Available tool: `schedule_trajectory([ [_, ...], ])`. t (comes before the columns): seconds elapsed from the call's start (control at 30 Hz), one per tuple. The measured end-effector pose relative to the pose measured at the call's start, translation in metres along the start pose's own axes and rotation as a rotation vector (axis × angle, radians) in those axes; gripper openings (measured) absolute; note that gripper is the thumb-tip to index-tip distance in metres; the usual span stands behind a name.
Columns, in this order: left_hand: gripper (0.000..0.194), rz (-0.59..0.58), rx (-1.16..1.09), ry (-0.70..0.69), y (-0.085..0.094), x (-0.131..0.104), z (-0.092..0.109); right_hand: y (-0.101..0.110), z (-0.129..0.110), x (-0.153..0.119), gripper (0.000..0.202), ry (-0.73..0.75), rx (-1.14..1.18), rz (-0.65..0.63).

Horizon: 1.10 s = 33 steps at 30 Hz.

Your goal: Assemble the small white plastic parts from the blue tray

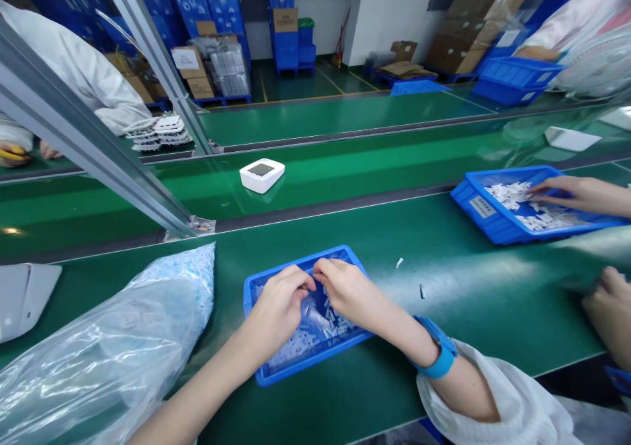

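at the dial's centre, on the green bench: one blue tray, shallow, set slightly askew, holding many small white pieces in loose heaps.

above the tray, towards eleven o'clock of it: left hand, fingers bent, tips drawn to a narrow pinch. towards one o'clock: right hand, likewise pinched narrow, tips just beside those of the left. whether either holds a piece, cannot tell. blue wristband on the right wrist.

at nine o'clock, near the tray: one clear plastic bag, lying flat, pale pieces gathered at its far end.

at eleven o'clock, past the bench edge: one white device with dark screen, on a green belt.

at two to three o'clock: two loose pieces on the bench, apart.

at two o'clock, farther: second blue tray, labelled, white pieces inside, a co-worker's hand reaching in.
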<state>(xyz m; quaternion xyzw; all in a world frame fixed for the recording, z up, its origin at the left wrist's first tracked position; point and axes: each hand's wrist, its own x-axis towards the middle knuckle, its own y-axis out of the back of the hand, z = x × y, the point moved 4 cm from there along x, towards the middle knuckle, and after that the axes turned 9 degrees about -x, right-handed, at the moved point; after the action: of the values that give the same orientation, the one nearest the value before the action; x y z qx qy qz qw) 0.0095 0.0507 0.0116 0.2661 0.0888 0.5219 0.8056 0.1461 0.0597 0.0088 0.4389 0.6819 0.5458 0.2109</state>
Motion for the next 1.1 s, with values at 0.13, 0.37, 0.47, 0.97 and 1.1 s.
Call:
schedule_trajectory([
  [0.13,0.020,0.122,-0.445,0.208,-0.001,0.000,-0.004,0.018,-0.001,-0.005,0.015,0.040,0.256,0.187],
  [0.37,0.027,0.102,-0.783,0.265,-0.003,0.001,0.002,0.020,-0.007,-0.008,0.017,0.158,0.305,0.107],
  [0.47,0.028,0.119,-0.792,0.251,-0.002,0.003,0.003,0.022,-0.007,-0.009,0.019,0.157,0.333,0.141],
  [0.97,0.045,0.047,-0.675,0.244,-0.007,0.003,-0.001,0.025,-0.004,-0.013,0.010,0.063,0.523,0.378],
  [1.1,0.045,0.006,-0.623,0.164,-0.007,0.000,0.002,0.020,-0.003,-0.013,0.014,-0.002,0.757,0.280],
])
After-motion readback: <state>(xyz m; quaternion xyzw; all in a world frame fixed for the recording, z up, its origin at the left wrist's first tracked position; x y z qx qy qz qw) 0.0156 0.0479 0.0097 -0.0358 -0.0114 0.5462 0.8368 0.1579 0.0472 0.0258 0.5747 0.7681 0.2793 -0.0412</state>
